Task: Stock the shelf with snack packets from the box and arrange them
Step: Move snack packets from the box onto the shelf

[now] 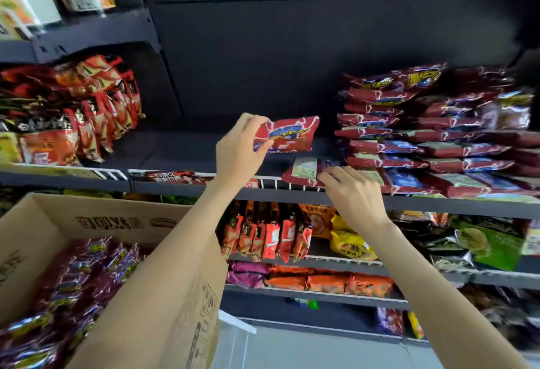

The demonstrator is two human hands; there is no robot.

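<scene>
Stocking partly complete: red foil snack packets (423,135) stacked at frame right, cardboard box (122,222) lower left well filled, left hand (238,151) grasping one red packet (287,135), right hand (352,193) pinching a shelved packet (304,171).

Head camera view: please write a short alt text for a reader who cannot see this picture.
A person's left hand holds a red snack packet above a dark shelf, while the right hand pinches another packet lying at the shelf's front edge. Stacks of the same red packets fill the shelf's right side, and an open cardboard box with more packets sits at lower left.
</scene>
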